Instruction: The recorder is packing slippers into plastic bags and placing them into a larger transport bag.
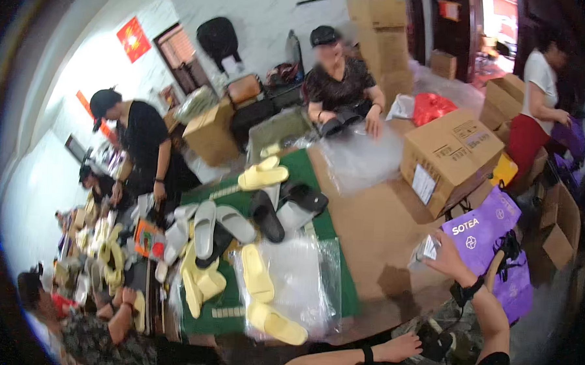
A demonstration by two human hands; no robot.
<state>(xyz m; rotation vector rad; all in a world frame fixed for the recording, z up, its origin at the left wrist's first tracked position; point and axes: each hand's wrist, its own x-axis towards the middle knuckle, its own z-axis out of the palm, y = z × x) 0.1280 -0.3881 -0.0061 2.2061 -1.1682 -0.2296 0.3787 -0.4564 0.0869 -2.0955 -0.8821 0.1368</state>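
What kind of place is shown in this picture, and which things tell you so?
Probably a small packing workshop for footwear. Yellow, white and black slippers lie heaped on a table, with clear plastic bags and cardboard boxes around, and several people sorting them.
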